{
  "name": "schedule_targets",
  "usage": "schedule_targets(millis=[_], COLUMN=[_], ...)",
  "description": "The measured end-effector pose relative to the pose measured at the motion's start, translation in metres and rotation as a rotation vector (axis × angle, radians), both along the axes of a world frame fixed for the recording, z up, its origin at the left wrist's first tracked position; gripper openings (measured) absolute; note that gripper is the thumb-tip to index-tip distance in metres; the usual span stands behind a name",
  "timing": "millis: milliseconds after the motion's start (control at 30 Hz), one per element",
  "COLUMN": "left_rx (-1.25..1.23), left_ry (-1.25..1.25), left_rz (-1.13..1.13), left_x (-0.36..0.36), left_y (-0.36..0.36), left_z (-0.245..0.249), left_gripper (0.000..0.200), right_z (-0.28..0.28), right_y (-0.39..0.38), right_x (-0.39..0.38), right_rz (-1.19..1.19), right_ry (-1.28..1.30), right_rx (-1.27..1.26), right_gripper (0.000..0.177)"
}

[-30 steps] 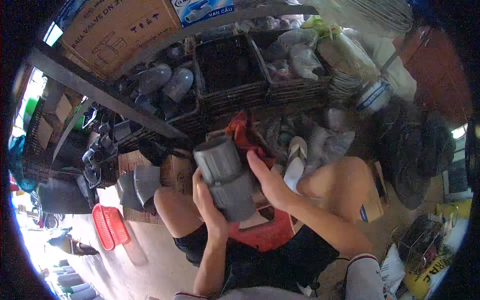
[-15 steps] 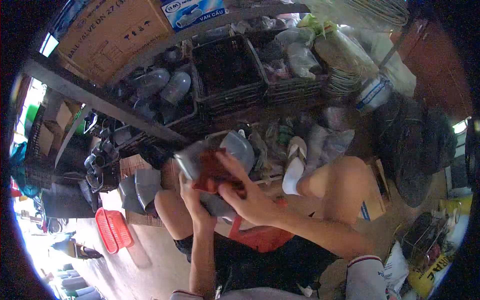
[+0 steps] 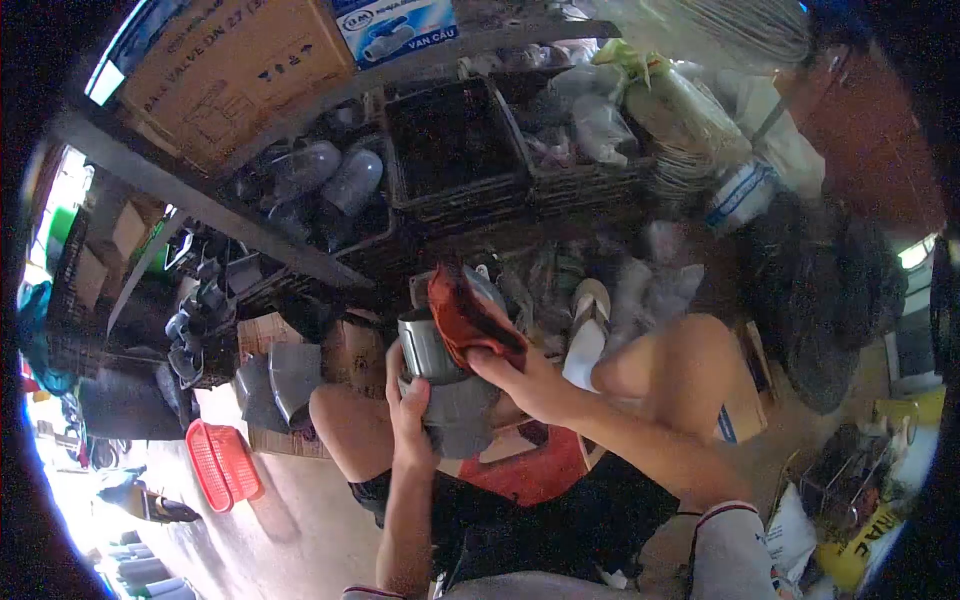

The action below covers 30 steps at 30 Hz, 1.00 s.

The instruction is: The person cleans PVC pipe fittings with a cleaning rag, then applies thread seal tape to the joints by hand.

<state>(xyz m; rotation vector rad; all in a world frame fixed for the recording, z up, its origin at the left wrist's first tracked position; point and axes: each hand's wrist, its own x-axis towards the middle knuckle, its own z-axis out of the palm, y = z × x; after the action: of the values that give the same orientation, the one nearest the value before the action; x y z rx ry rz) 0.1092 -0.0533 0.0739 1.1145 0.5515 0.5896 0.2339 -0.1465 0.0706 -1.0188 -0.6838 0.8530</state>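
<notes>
My left hand (image 3: 408,412) is wrapped round the side of a grey plastic pipe fitting (image 3: 462,412), thumb on its front. The fitting is held over my lap, its smoother, shinier collar (image 3: 428,350) uppermost. In my right hand (image 3: 522,382) a dark red cloth (image 3: 458,312) is pinched, bunched up and standing above the fitting's right side. The cloth overlaps part of the collar in this view. Below my hands, a red piece (image 3: 530,475) lies between my legs, partly covered by my dark shorts.
Several grey fittings (image 3: 290,378) stand on cardboard at the left, near a red plastic basket (image 3: 222,465) on the floor. Black crates (image 3: 455,140) fill the shelf ahead, under a metal beam (image 3: 200,205). A wire rack (image 3: 850,480) and a yellow sack (image 3: 865,545) are at the right.
My right hand has moved the red cloth up and right from across the fitting, uncovering more of it. The fitting has turned more upright in my left hand.
</notes>
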Motion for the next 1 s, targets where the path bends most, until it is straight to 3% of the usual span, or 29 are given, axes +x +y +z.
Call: schedule_targets(millis=[33, 133, 167, 267, 367, 467, 500, 600, 667, 733, 767, 900, 933, 1000], left_rx=[0.002, 0.041, 0.054, 0.195, 0.478, 0.379, 0.391, 0.098, 0.079, 0.049, 0.171, -0.405, -0.418, -0.441], left_ry=[-0.019, 0.051, 0.069, 0.154, 0.256, 0.176, 0.129, 0.024, 0.100, 0.097, 0.174, -0.024, -0.046, -0.089], left_rz=[-0.060, -0.288, -0.323, -0.353, -0.367, -0.175, -0.162, 0.020, 0.075, 0.135, 0.214, 0.286, 0.335, 0.429], left_x=[-0.004, -0.021, -0.023, -0.023, -0.021, -0.014, -0.012, -0.010, -0.020, -0.019, -0.015, -0.024, -0.027, -0.026], left_y=[0.006, 0.027, 0.027, 0.028, 0.032, 0.018, 0.019, 0.007, 0.004, -0.007, -0.013, -0.004, 0.000, 0.009], left_z=[0.003, 0.007, 0.013, 0.024, 0.024, 0.016, 0.011, 0.011, -0.005, -0.010, -0.011, -0.024, -0.027, -0.023], left_gripper=[0.083, 0.100, 0.101, 0.099, 0.104, 0.115, 0.114, 0.103, 0.084, 0.077, 0.061, 0.043, 0.043, 0.042], right_z=[0.003, 0.013, 0.014, 0.018, 0.013, 0.015, 0.015, 0.012, 0.001, 0.003, 0.005, 0.013, 0.011, 0.014], right_y=[-0.003, -0.012, -0.012, -0.016, -0.017, -0.009, -0.007, -0.005, -0.003, -0.004, -0.006, -0.015, -0.016, -0.015], right_x=[0.001, 0.021, 0.021, 0.007, 0.011, 0.010, 0.009, 0.007, 0.011, 0.011, 0.006, -0.003, -0.003, 0.008], right_rz=[-0.004, 0.044, 0.044, -0.129, -0.071, -0.252, -0.304, -0.466, -0.580, -0.538, -0.505, -0.327, -0.295, -0.299], right_ry=[-0.031, -0.654, -0.693, -0.568, -0.471, -0.429, -0.389, -0.289, -0.261, -0.324, -0.358, -0.465, -0.493, -0.195], right_rx=[0.058, 0.188, 0.230, 0.027, -0.174, -0.155, -0.176, -0.233, -0.270, -0.283, -0.292, -0.275, -0.238, -0.246], right_gripper=[0.055, 0.064, 0.069, 0.057, 0.042, 0.033, 0.033, 0.034, 0.034, 0.036, 0.037, 0.040, 0.040, 0.039])
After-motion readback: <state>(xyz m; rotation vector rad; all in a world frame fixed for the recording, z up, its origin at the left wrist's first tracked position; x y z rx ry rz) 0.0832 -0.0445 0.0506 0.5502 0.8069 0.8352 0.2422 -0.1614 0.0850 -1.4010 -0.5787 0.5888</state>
